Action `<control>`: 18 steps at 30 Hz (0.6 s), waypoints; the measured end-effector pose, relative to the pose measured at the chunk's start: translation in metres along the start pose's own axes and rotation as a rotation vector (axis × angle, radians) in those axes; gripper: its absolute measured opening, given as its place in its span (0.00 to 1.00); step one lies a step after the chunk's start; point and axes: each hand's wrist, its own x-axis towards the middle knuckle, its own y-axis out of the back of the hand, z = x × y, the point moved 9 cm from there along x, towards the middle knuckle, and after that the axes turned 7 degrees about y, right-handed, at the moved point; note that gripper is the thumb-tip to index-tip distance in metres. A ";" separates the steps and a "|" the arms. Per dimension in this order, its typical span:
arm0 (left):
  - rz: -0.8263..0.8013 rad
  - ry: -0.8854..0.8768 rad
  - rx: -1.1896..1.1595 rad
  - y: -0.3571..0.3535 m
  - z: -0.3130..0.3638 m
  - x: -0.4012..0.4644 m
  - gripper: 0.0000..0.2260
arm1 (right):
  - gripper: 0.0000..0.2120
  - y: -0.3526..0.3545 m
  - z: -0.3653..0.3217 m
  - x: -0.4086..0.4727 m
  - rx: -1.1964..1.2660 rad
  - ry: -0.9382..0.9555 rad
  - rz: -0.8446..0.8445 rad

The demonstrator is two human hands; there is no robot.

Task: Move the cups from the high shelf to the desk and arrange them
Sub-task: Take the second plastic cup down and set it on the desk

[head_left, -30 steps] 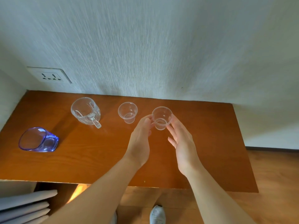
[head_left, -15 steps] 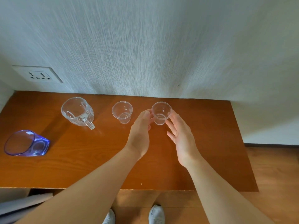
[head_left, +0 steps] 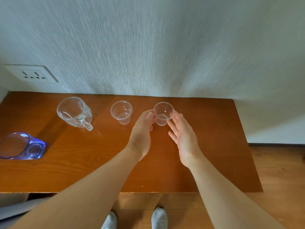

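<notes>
A small clear cup [head_left: 163, 113] stands upright on the desk [head_left: 99, 162] near the wall, just past both hands. Left hand [head_left: 142, 134] fingertips touch its side; right hand [head_left: 183, 138], fingers spread loose, flanks it. Another cup [head_left: 121, 112], mug [head_left: 75, 112] and blue glass [head_left: 21, 146] line up leftward.

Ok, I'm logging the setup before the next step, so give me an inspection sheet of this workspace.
Surface: brown wooden desk, against a pale wall.
Job's things: four cups in a rough row. Blue cup at far left; glass mug, handle toward the person; small clear cup; second small clear cup between the hands.
Clutter: nothing seen.
Grippers: left hand and right hand flank the second small clear cup, fingers at its sides; firm grip cannot be told.
Cables: nothing seen.
Surroundings: wall socket upper left; wooden floor; white shoes below the desk edge.
</notes>
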 end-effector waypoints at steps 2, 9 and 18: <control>-0.009 0.012 0.004 -0.002 -0.002 0.001 0.22 | 0.16 0.001 0.003 0.001 0.006 -0.005 0.003; -0.016 0.012 0.005 -0.005 -0.003 0.005 0.22 | 0.19 0.004 0.009 0.006 0.024 -0.013 0.006; 0.013 0.016 -0.007 -0.006 -0.002 0.011 0.26 | 0.26 0.006 0.010 0.012 0.064 -0.027 0.020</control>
